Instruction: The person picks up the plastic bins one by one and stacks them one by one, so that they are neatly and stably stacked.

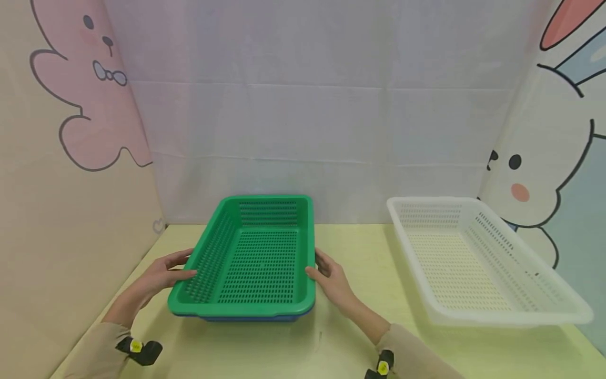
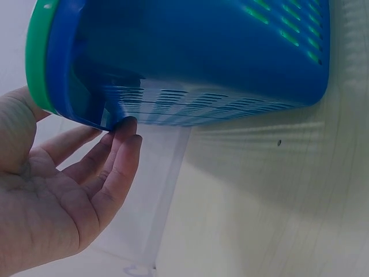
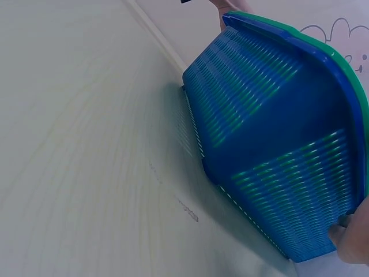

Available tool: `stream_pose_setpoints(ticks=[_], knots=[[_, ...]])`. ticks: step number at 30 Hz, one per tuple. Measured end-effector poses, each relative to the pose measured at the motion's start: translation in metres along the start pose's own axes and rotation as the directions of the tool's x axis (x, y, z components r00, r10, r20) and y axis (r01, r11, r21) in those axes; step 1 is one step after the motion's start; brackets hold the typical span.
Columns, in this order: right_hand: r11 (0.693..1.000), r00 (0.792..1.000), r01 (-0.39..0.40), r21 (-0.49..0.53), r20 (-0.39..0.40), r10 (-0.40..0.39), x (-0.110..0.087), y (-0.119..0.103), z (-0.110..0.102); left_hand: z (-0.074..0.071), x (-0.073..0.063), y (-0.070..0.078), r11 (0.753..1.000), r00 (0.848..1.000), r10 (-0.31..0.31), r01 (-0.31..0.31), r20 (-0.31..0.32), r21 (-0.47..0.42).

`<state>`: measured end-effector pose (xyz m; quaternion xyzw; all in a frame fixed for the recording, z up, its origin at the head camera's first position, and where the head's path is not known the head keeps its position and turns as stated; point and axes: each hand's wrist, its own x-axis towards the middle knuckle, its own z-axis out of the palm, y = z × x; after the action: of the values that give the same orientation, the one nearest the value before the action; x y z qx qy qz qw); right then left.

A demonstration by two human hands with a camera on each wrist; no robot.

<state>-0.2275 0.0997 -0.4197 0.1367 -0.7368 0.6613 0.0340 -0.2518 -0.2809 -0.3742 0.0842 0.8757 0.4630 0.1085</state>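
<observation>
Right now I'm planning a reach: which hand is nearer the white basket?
Right: right hand is left of the white basket; left hand is farther left, beyond the green basket.

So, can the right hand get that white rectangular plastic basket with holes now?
Probably yes: only pale yellow tabletop shows between the right hand and the white basket. But that hand holds the green rectangular plastic basket by its rim, so it would likely need to let go first.

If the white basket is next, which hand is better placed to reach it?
Probably the right hand: it grips the green basket on the side nearer the white basket. The left hand grips the opposite side, farther away.
</observation>
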Motion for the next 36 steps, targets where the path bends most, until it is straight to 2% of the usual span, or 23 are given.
stream_pose_setpoints(ticks=[5,18,29,36], knots=[[1.0,1.0,0.001,0.002,-0.002,-0.001,0.0,0.001,-0.004,0.003,0.002,0.001,1.0,1.0,0.0,0.0,-0.002,0.014],[0.999,1.0,-0.024,0.041,0.019,0.023,-0.004,-0.001,-0.013,0.008,0.01,0.004,1.0,1.0,0.011,-0.011,0.013,-0.016],[1.0,1.0,-0.017,0.007,0.001,0.017,-0.005,0.004,-0.019,0.014,0.01,0.009,1.0,0.999,0.019,-0.019,0.03,-0.008],[0.999,0.999,-0.05,0.009,-0.013,0.05,-0.007,0.001,-0.02,0.015,0.012,0.008,0.999,0.999,0.034,-0.034,0.031,-0.015]])
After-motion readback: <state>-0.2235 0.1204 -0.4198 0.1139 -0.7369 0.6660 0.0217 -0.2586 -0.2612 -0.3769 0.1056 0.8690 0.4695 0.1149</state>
